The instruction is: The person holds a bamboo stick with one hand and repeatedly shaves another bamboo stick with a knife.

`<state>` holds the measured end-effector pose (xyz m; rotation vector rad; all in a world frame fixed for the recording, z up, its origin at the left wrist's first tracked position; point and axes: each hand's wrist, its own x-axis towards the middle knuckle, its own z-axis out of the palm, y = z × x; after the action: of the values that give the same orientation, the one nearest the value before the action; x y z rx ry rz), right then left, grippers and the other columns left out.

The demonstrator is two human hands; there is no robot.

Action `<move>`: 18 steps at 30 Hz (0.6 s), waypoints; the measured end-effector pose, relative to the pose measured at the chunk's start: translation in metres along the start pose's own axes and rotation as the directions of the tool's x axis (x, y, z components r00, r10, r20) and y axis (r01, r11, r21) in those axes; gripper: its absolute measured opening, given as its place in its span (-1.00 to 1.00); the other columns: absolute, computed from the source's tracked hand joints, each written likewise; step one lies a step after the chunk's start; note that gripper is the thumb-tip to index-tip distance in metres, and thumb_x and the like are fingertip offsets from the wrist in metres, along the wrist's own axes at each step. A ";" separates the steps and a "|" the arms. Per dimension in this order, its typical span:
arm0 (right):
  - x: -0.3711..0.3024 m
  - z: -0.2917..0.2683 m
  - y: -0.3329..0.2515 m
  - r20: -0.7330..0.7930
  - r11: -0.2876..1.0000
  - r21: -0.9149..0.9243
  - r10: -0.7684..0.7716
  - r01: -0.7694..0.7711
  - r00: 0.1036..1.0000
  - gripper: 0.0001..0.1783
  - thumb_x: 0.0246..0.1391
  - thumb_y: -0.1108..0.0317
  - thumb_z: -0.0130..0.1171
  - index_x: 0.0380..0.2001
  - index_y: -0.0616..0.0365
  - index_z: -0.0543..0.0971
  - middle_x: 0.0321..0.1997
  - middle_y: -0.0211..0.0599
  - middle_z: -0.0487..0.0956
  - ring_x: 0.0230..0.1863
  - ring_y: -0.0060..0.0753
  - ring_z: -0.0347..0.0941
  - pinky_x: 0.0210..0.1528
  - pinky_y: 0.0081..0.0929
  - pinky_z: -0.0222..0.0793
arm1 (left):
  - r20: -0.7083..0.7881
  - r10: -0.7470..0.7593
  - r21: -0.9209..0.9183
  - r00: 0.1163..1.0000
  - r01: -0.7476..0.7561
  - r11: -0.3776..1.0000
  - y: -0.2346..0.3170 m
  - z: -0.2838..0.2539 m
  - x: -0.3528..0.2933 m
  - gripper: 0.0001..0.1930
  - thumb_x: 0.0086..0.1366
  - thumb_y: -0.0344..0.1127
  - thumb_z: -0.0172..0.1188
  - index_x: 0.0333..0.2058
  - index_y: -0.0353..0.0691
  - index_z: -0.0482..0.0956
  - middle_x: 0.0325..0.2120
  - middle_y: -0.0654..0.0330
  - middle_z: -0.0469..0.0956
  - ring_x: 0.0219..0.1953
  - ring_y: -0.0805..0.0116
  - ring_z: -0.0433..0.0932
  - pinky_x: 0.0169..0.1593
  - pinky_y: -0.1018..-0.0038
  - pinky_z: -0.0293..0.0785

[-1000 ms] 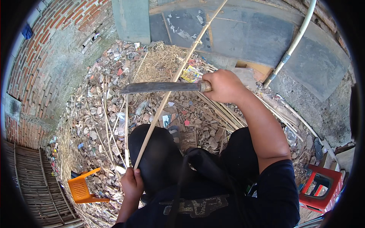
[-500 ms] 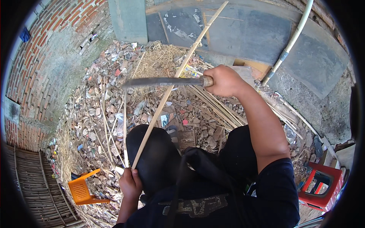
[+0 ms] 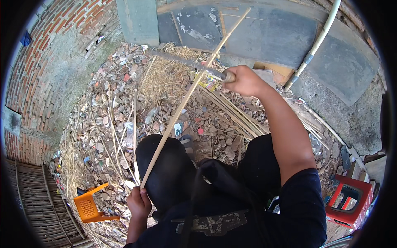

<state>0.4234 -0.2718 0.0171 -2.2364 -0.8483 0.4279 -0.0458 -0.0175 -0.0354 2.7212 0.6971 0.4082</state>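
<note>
My left hand (image 3: pixel 138 201) is closed round the near end of a long, pale bamboo strip (image 3: pixel 180 106), which slants up and away to the right across my left knee. In my right hand (image 3: pixel 244 81), closed round its wooden handle, is a machete (image 3: pixel 215 72). Its blade, smeared by motion, points left and crosses the strip at about the middle of its far half. Whether the edge touches the strip I cannot tell.
A bundle of bamboo strips (image 3: pixel 233 110) lies on rubble beyond my knees, with more thin strips (image 3: pixel 115 136) at left. An orange plastic chair (image 3: pixel 87 206) stands lower left, a red crate (image 3: pixel 360 198) lower right. A brick wall (image 3: pixel 45 74) and a pole (image 3: pixel 318 46) bound the area.
The machete's blade has tilted, its tip swinging farther away, and has moved up along the strip. My right hand rose slightly; the left hand and the strip's near end shifted a little toward me.
</note>
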 end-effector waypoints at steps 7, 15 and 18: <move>-0.002 0.016 0.000 -0.003 0.953 -0.219 -0.217 0.211 0.976 -0.70 -0.07 0.24 0.36 -0.26 0.15 0.66 -0.47 -0.16 0.63 -0.40 -0.19 0.56 -0.24 -0.22 0.44 | 0.083 -0.034 0.025 0.996 0.032 0.999 0.000 -0.010 0.006 -0.75 0.41 -0.31 0.04 -0.47 -0.29 0.39 -0.71 -0.09 0.41 -0.65 -0.20 0.45 -0.56 0.05 0.30; 0.012 0.007 0.060 -0.182 0.989 0.122 0.110 -0.088 0.977 -0.64 -0.04 0.18 0.28 -0.18 0.13 0.66 -0.39 -0.15 0.64 -0.27 -0.20 0.60 -0.15 -0.28 0.46 | 0.131 -0.022 0.000 0.991 0.022 1.000 -0.004 -0.018 0.015 -0.69 0.45 -0.25 0.02 -0.48 -0.28 0.36 -0.74 -0.06 0.40 -0.66 -0.19 0.46 -0.56 0.10 0.30; 0.002 0.003 0.028 -0.075 1.000 0.002 -0.026 0.026 0.997 -0.67 -0.05 0.20 0.27 -0.22 0.13 0.65 -0.39 -0.12 0.64 -0.29 -0.15 0.60 -0.15 -0.27 0.47 | 0.274 -0.051 -0.138 0.960 0.092 0.986 0.004 -0.030 0.021 -0.60 0.50 -0.18 -0.06 -0.51 -0.30 0.32 -0.76 -0.03 0.35 -0.70 -0.12 0.41 -0.57 0.17 0.25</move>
<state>0.4359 -0.2839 -0.0052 -2.2215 -0.8356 0.3309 -0.0363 -0.0036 -0.0025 2.5347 0.6583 0.0650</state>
